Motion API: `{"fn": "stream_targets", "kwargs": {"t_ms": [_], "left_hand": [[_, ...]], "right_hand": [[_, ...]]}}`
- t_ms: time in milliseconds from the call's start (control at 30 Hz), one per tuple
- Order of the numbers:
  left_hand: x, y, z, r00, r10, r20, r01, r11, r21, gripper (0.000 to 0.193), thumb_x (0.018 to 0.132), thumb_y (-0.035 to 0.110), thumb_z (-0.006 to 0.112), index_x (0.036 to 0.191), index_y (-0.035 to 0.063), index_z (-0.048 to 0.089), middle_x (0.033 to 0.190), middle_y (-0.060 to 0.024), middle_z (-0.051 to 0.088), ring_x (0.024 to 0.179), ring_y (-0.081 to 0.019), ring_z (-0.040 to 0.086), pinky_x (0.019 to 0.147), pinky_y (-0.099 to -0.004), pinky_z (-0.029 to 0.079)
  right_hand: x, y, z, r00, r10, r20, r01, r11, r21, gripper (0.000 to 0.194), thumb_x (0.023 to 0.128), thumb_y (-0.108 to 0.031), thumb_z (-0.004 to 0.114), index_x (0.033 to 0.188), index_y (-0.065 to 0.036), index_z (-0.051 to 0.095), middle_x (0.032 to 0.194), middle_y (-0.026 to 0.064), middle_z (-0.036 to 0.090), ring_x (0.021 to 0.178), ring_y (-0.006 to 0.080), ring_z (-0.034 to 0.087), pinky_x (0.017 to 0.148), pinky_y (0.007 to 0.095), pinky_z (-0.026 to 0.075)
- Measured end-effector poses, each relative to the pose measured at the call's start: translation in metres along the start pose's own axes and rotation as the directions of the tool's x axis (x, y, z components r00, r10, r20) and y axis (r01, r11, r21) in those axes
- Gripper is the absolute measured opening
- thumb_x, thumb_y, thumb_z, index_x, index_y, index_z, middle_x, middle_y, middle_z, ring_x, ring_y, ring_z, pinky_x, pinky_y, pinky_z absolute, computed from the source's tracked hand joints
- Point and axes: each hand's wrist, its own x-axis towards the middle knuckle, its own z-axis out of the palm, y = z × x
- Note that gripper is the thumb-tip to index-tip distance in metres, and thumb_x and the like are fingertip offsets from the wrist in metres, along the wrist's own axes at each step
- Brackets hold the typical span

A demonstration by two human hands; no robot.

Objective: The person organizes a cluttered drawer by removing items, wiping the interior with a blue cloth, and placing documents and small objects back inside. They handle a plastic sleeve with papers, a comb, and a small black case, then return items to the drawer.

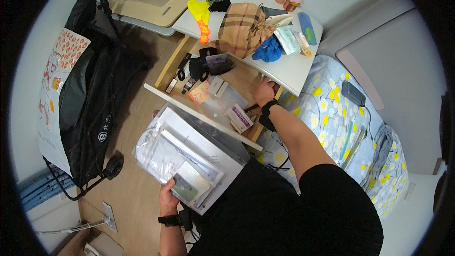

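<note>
My left hand (pixel 168 196) grips the lower edge of a stack of clear plastic document sleeves (pixel 188 163) with papers and a green card inside, held in front of the open drawer. Inside the drawer (pixel 202 112), at its right rear corner, reaches my right hand (pixel 265 91); its fingers are partly hidden by the desk's edge, so what they touch cannot be told. Near that hand lies a white and purple box (pixel 239 118). The drawer also holds small white boxes (pixel 217 87), an orange packet (pixel 199 92), a dark tube (pixel 188 85) and black pouches (pixel 215 64).
On the white desk (pixel 284 73) lie a plaid bag (pixel 241 26), a blue cloth (pixel 268 49) and yellow-orange socks (pixel 201 17). A black folding cart (pixel 103 106) stands at left. A flowered bed (pixel 320 113) at right bears a power bank (pixel 353 94).
</note>
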Motion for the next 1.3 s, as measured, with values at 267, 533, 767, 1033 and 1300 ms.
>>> {"fn": "stream_targets", "kwargs": {"t_ms": [267,533,767,1033,1300], "left_hand": [[-0.001,0.000,0.005,0.999,-0.006,-0.037,0.006,1.000,-0.002,0.063,0.073,0.015,0.069,0.126,-0.0029,0.041,0.118,-0.0126,0.053,0.106,-0.0288,0.053,0.093,-0.0390,0.042],[-0.003,-0.001,0.005,0.998,0.067,-0.006,-0.066,0.993,0.097,0.055,0.076,0.022,0.065,0.121,-0.0040,0.045,0.115,-0.0148,0.055,0.103,-0.0306,0.054,0.093,-0.0419,0.042],[-0.009,-0.002,0.004,0.997,0.063,-0.048,-0.060,0.997,0.056,0.054,0.077,0.020,0.064,0.121,-0.0036,0.045,0.115,-0.0144,0.055,0.104,-0.0306,0.054,0.093,-0.0409,0.042],[-0.015,0.001,-0.014,0.994,0.065,-0.087,-0.066,0.998,-0.004,0.063,0.072,0.020,0.068,0.126,0.0006,0.042,0.120,-0.0109,0.052,0.109,-0.0291,0.050,0.095,-0.0403,0.039],[-0.015,0.006,-0.030,0.991,0.065,-0.117,-0.069,0.997,-0.027,0.059,0.074,0.021,0.066,0.125,0.0009,0.044,0.120,-0.0104,0.053,0.110,-0.0288,0.049,0.097,-0.0409,0.038]], "right_hand": [[-0.044,-0.019,-0.088,0.923,-0.372,0.097,0.307,0.865,0.396,0.065,0.070,-0.013,0.062,0.128,0.001,0.035,0.101,0.0247,0.058,0.092,0.0366,0.059,0.079,0.0400,0.048],[0.027,0.008,-0.221,0.976,-0.212,-0.048,0.029,-0.092,0.995,0.037,0.081,-0.006,0.056,0.116,0.003,0.047,0.104,0.0104,0.059,0.090,0.0203,0.060,0.079,0.0315,0.050],[0.130,0.008,-0.236,0.979,0.066,0.191,-0.188,-0.050,0.981,0.029,0.083,-0.013,0.057,0.108,0.002,0.051,0.105,0.0146,0.055,0.088,0.0261,0.058,0.069,0.0359,0.050],[0.090,0.005,-0.213,0.884,0.131,-0.450,0.300,0.578,0.759,0.035,0.077,-0.019,0.063,0.101,0.005,0.057,0.089,0.0120,0.059,0.069,0.0189,0.055,0.061,0.0291,0.044],[-0.034,-0.015,-0.085,0.573,-0.561,0.598,0.513,0.814,0.273,0.036,0.073,-0.030,0.063,0.088,0.002,0.060,0.083,0.0194,0.062,0.078,0.0299,0.059,0.071,0.0355,0.047]]}}
